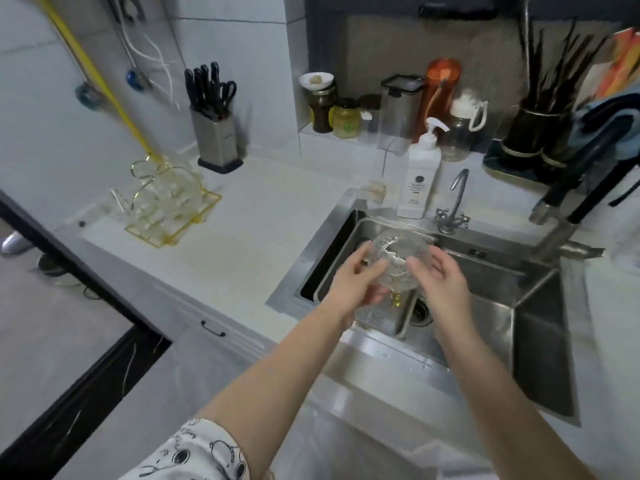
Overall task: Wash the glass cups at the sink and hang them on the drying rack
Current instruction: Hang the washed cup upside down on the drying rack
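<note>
While both hands, left hand and right hand, hold the wet glass cup over the sink, fingers curled round it, better grip tight

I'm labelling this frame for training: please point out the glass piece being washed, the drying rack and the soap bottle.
glass piece [398,252]: head view, on its clear rounded body between the hands.
drying rack [173,206]: head view, on its gold wire frame.
soap bottle [417,181]: head view, on its white body.
</note>
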